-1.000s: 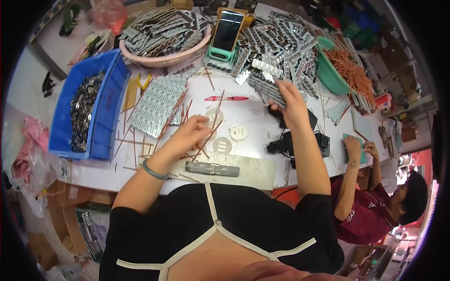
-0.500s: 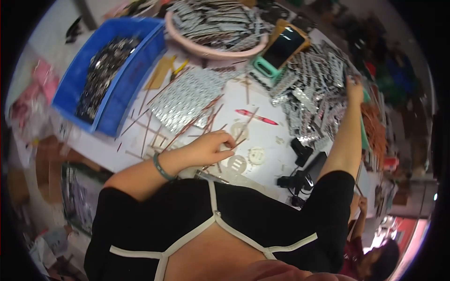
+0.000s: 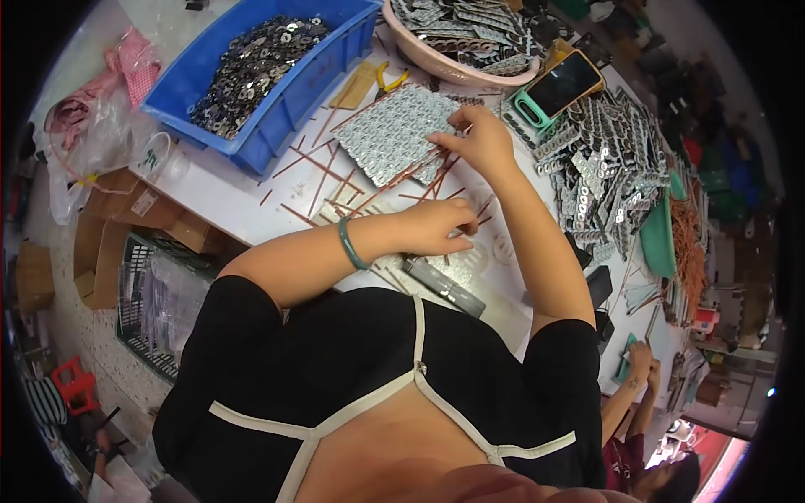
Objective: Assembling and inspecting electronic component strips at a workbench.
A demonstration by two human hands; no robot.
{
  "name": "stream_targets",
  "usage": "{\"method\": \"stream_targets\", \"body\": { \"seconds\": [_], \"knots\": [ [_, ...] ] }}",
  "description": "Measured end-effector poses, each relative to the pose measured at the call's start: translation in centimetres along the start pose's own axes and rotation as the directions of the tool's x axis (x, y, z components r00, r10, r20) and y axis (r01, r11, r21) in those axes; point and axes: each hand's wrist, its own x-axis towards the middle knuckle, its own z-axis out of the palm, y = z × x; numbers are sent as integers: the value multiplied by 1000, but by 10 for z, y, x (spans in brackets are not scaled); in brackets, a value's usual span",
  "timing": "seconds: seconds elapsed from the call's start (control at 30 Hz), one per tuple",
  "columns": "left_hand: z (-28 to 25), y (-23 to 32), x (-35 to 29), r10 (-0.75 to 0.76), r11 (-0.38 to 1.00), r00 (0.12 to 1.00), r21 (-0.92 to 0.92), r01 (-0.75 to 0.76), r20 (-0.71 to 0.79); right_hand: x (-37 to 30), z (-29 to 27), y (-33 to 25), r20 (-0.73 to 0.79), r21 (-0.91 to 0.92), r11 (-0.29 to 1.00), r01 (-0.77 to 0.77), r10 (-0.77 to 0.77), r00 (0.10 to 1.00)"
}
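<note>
My right hand (image 3: 482,142) reaches over the right edge of a silver sheet (image 3: 381,138) covered in rows of small raised discs. Its thumb and forefinger are apart, with nothing visible between them. Below it, my left hand (image 3: 436,226) rests low over the table, fingers loosely curled and the thumb set apart; I see nothing in it. Thin brown sticks (image 3: 319,174) lie scattered on and around the sheet. Just under my left hand is a grey metal bar (image 3: 444,285), close to my body. A green-grey bangle (image 3: 350,245) circles my left wrist.
A blue bin (image 3: 293,117) of small metal pieces stands far left, by yellow pliers (image 3: 390,81). A pink basin (image 3: 457,69) holds strips. A phone (image 3: 567,84) leans beside a heap of silver strips (image 3: 599,159). Another person's hands (image 3: 641,365) work at lower right.
My right hand has left the strip heap on the right and come across to the silver sheet. My left hand stays loosely curled near my body. The view has shifted.
</note>
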Motion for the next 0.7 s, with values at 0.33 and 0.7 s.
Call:
{"method": "stream_targets", "body": {
  "seconds": [0.33, 0.7],
  "knots": [
    [4, -6, -1, 140, 988, 989, 71, -136, -57, -49, -40, -6, 44, 927, 346, -143, 279, 959],
    [-28, 42, -43, -195, 813, 981, -560, 158, -6, -253, -32, -13, -33, 949, 290, -126, 487, 873]
  ]
}}
